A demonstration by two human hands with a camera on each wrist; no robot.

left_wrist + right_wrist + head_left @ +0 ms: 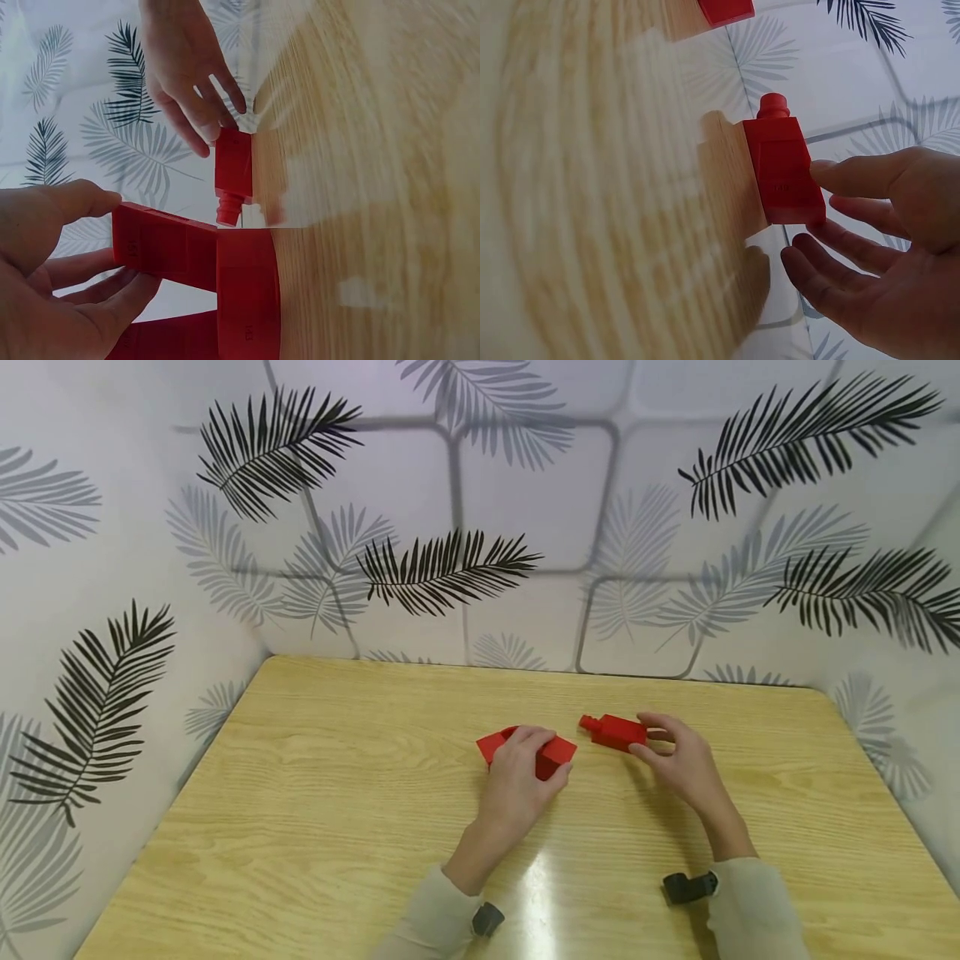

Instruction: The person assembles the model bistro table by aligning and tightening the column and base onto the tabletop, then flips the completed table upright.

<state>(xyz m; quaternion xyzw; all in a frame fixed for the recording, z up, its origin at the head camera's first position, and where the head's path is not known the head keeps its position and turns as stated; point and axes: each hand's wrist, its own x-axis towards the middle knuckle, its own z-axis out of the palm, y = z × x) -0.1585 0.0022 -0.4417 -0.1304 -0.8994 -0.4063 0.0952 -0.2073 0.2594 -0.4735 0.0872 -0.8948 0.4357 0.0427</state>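
The left hand grips a red, angular, plastic-looking piece with flat-faced arms and a gap between them; the thumb lies along one side of the nearer arm and the fingers curl against the other. The piece's broad, curved-edged part sits beyond those fingertips, down by the pale wood-grain table.

The right hand pinches a red, boxy, bottle-shaped plastic-looking block near its wide end, thumb on one side and forefinger at the opposite bottom corner, the remaining fingers bent loosely behind. Its narrow, ridged neck points away from these fingers, toward the left hand's side. Whether the block's whole underside touches the table, I cannot tell.

Both pieces look rigid and probably light, unlikely to give under a squeeze. Their smooth, faintly shiny faces could slip or twist under a fingertip hold, so opposed flat sides seem the best grip. For the block, the wide body just under the thumb looks steadier than the slim neck, likely its weakest part.
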